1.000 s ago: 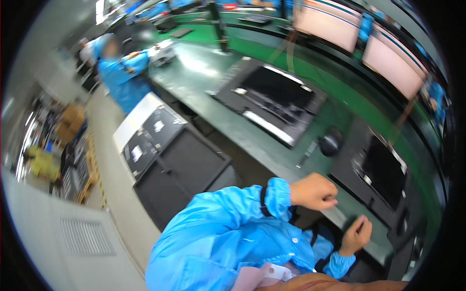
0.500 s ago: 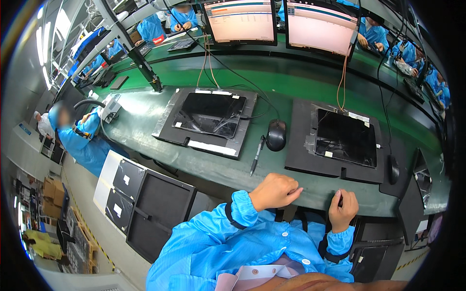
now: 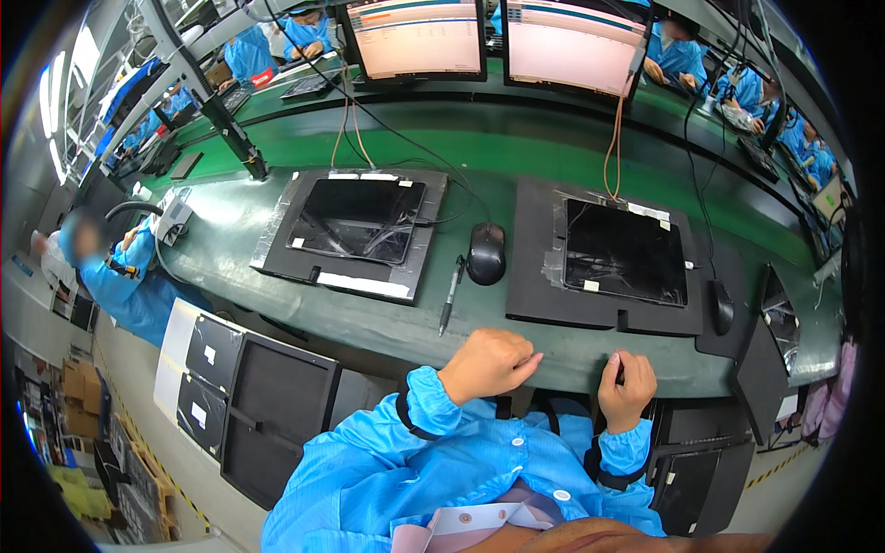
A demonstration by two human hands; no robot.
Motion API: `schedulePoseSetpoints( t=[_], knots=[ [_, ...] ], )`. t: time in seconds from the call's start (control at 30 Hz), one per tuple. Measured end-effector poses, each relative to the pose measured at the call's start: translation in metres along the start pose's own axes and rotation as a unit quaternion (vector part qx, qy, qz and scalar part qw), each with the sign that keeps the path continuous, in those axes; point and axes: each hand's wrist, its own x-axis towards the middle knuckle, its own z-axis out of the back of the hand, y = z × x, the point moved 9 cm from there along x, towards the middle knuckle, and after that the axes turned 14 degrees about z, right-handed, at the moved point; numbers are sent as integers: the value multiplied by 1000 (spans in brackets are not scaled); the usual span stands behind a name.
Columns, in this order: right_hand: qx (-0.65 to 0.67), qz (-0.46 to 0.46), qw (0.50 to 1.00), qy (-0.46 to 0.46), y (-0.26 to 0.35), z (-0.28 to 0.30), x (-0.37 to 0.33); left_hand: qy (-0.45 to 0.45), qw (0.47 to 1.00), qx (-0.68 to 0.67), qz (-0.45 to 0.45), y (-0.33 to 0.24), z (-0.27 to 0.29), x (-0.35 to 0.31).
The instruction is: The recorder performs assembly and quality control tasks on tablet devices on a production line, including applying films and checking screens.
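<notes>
Left hand (image 3: 489, 362): resting on the near edge of the green bench (image 3: 387, 318), fingers curled loosely together, gripping nothing; it is lying just short of the pen.
Right hand (image 3: 629, 387): sitting at the same edge, fingers folded in; a small dark thing seems to be showing at the fingertips, but whether they are pinching it cannot be told.
Pen (image 3: 450, 295): lying on the bench beyond the left hand, beside the mouse (image 3: 486, 252), within easy reach.
Left tablet (image 3: 358, 219): lying screen-up in a dark tray (image 3: 277, 249), tape tabs holding it flat.
Right tablet (image 3: 624, 251): lying in a foam tray (image 3: 539, 295), a cable running from its top edge to the monitors (image 3: 572, 41), apparently linking the two.
Cases (image 3: 267, 405): standing below the bench, to the person's left.
Workers (image 3: 120, 267) in blue coats: sitting along the line, left and beyond.
</notes>
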Motion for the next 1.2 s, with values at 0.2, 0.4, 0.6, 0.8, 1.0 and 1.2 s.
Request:
schedulePoseSetpoints(
  t=[0.2,0.4,0.6,0.8,1.0,1.2],
  knots=[
    [-14,4,1000,-5,-1,2,2,7,1000,-12,1,-1,-1,-1],
    [-16,-2,1000,5,-2,0,2,3,1000,-7,-9,1,-2,-4],
    [-10,-10,1000,6,-2,-2,-1,2,1000,-2,-10,1,-1,-4],
    [-15,-1,1000,8,-1,0,0,-1,1000,6,-10,-2,-1,-4],
    [-8,-1,1000,5,-1,0,1,-2,1000,3,-13,-1,-1,-3],
    [9,16,999,-29,3,3,6,0,1000,8,-10,-1,0,-4]
  ],
)
